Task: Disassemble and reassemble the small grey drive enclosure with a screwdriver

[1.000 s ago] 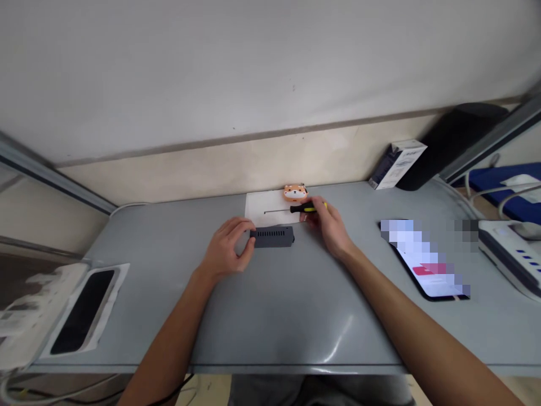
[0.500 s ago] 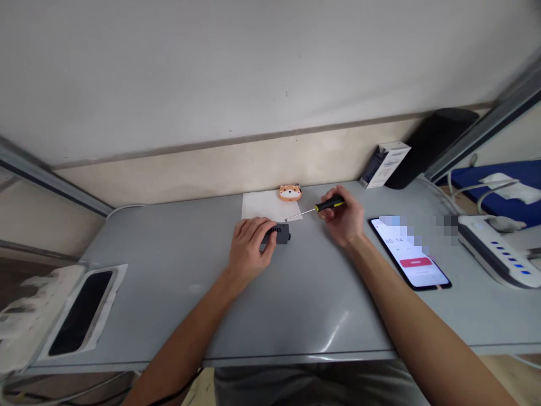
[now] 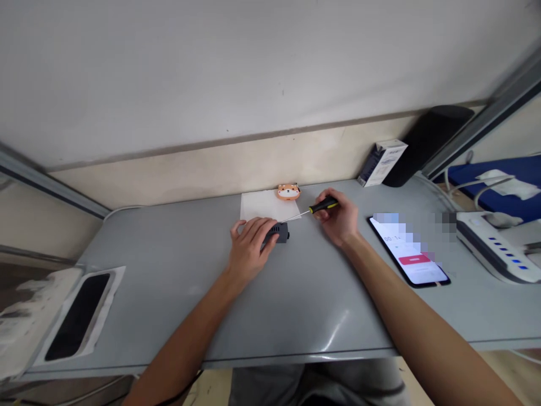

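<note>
My left hand (image 3: 249, 245) is closed around a small dark grey box with vent slots (image 3: 279, 232), which rests on the grey table; the fingers cover its left part. In my right hand (image 3: 339, 217) is a screwdriver (image 3: 324, 204) with a black and yellow handle. Its thin metal shaft points left and down, and the tip is at the top right part of the box. Whether the tip sits in a screw or hole is too small to tell. Behind the box lies a white sheet of paper (image 3: 257, 206), with an orange animal-face case (image 3: 288, 192) at its back right corner.
A lit phone (image 3: 416, 260) lies right of my right forearm, near a white power strip (image 3: 494, 248). A carton (image 3: 382, 163) and a black cylinder (image 3: 435, 141) stand at the back right. At the left is a dark phone (image 3: 78, 316) on white paper. A wall closes the back.
My right hand has moved slightly left, bringing the screwdriver tip from beside the box's top edge onto its top. The left hand keeps its hold on the box.
</note>
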A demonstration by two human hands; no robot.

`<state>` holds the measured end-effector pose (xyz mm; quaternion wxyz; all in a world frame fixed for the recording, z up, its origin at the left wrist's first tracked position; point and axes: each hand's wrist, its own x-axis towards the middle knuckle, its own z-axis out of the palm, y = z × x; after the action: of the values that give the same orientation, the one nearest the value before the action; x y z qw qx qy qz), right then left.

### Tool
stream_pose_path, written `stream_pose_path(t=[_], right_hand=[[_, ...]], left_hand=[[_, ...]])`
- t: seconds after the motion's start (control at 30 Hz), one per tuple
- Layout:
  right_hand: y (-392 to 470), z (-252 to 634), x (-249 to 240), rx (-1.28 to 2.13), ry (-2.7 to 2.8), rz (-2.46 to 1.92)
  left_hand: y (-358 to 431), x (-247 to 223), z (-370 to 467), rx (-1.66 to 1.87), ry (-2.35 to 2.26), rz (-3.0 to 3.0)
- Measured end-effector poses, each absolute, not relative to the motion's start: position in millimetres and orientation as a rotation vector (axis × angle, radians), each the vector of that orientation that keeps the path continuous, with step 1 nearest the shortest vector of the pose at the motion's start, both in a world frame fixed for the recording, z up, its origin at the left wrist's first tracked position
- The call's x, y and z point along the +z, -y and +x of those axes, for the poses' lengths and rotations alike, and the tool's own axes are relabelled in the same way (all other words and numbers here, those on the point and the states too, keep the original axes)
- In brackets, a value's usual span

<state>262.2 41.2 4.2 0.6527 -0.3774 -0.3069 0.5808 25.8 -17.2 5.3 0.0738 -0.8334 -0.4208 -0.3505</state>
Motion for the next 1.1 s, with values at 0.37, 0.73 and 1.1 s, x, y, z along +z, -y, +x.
stream_pose_path(t=[0.37,0.73,1.1], right_hand=[[-40.4,259.2,6.6,1.296,0.632,-0.877],[-41.4,260.8,3.7,1.289,0.665,-0.843],[-43.0,262.1,2.2,1.319,0.618,-0.837]], left_hand=[[15.8,4.0,23.7,-0.996,1.239,-2.524],[14.3,2.4,24.3,-0.982,1.244,-2.541],[15.7,4.8,24.7,-0.96,1.242,-2.55]])
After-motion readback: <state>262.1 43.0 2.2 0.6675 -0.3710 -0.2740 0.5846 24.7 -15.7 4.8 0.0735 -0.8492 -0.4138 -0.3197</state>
